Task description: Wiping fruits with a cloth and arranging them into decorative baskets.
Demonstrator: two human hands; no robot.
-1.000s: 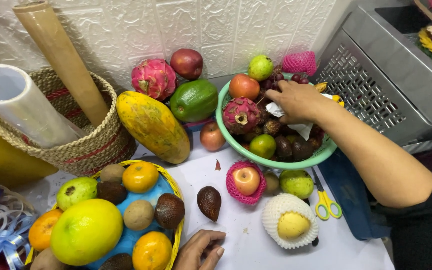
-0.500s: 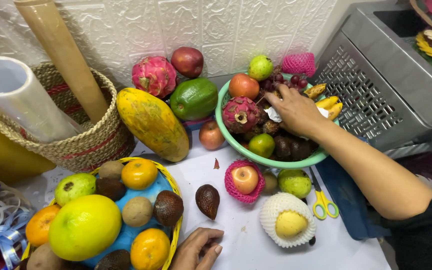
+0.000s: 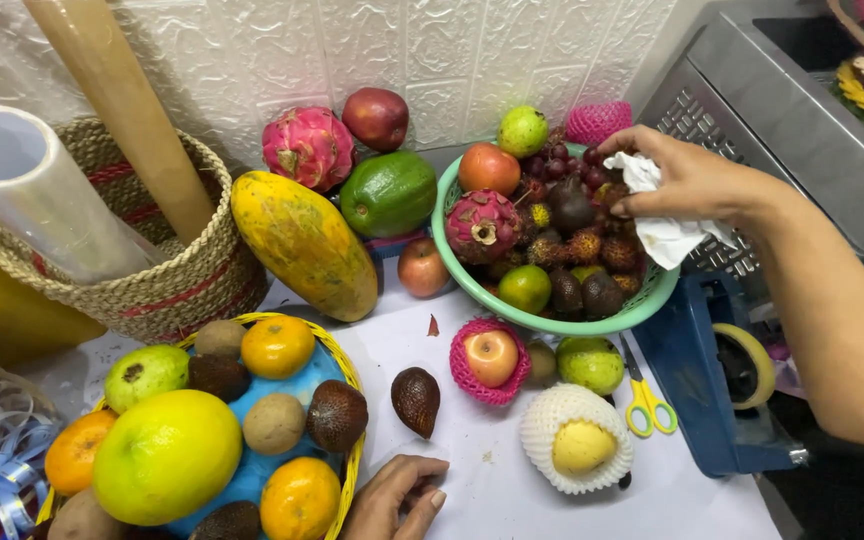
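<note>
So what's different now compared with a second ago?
The right hand has lifted from among the fruit in the green bowl toward its right rim, now gripping a white cloth. The left hand stays on the table by the yellow basket; the fruit hasn't moved.

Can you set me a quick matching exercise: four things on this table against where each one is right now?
Things:
1. white cloth
2. yellow-handled scissors
3. brown scaly fruit
4. orange

Places:
A. in the yellow-rimmed basket
B. flat on the white sheet, right of the netted pear
C. in the right hand, over the green bowl
D. on the sheet just above the left hand

Pairs: 1-C, 2-B, 3-D, 4-A
</note>
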